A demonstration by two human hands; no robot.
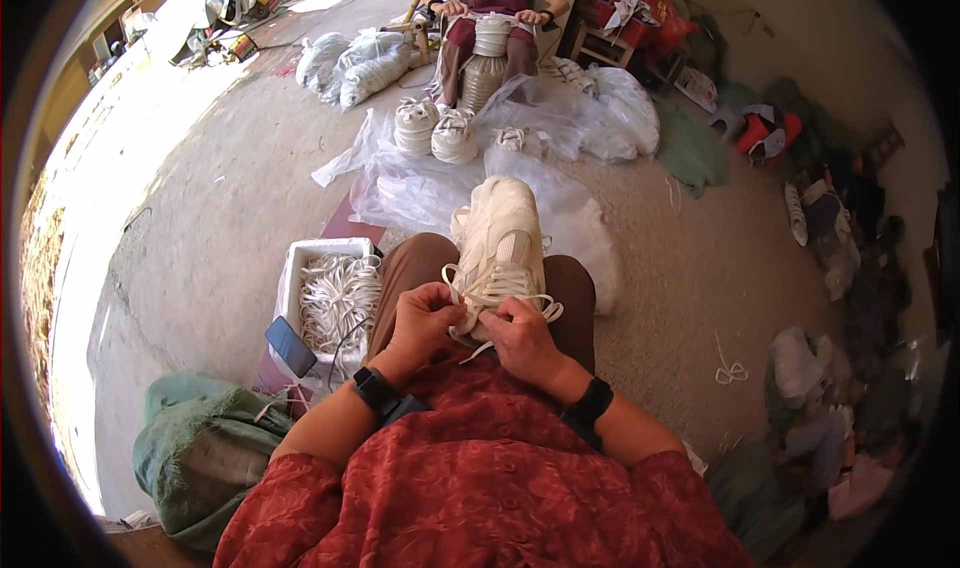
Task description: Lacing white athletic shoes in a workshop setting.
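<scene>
A cream-white sneaker [503, 228] lies between my knees, its toe pointing away from me and its opening towards me. White shoelace [505, 283] runs across its front, with loose loops standing out at both sides. My left hand [425, 323] is closed at the left edge of the opening, thumb and forefinger pinching the lace. On the other side my right hand [518, 336] is closed too, its fingertips pressed on the lace close to the left ones. A loose lace end hangs below the fingers.
At my left stands a white foam box [290, 286] full of white laces, with a phone [290, 346] at its corner. Ahead, bundled white shoes [455, 138] sit on clear plastic sheeting [410, 193]. A co-worker [490, 18] sits beyond. Green cloth [200, 438] lies at lower left.
</scene>
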